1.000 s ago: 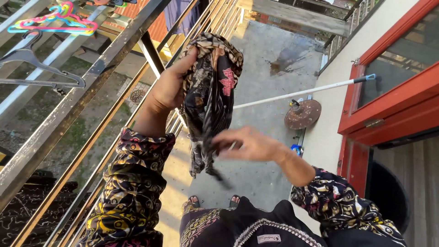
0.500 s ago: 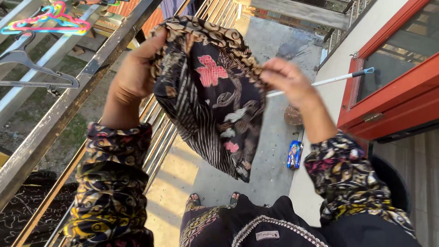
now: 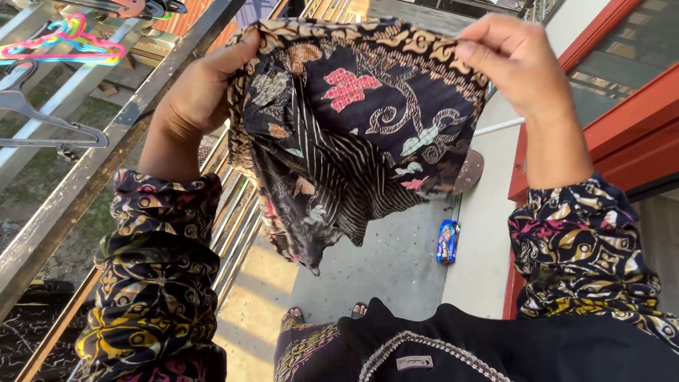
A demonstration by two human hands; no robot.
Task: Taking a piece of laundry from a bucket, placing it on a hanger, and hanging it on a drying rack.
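I hold a dark patterned cloth (image 3: 353, 134) with pink and pale flowers and a tan border stretched out in front of me. My left hand (image 3: 201, 88) grips its top left corner beside the metal balcony railing (image 3: 106, 148). My right hand (image 3: 513, 60) pinches the top right corner near the red door frame (image 3: 622, 141). The cloth hangs down in folds to a point above the concrete floor (image 3: 382, 262).
Coloured plastic hangers (image 3: 67, 39) and a grey hanger (image 3: 42, 120) hang at the upper left outside the railing. A small blue packet (image 3: 447, 241) lies on the floor by the white wall. A round rusty disc (image 3: 468, 170) and a white pole (image 3: 498, 126) show behind the cloth.
My right hand rose from below the bunched cloth, took its other corner and pulled it right. The cloth went from a hanging bundle to spread wide between both hands.
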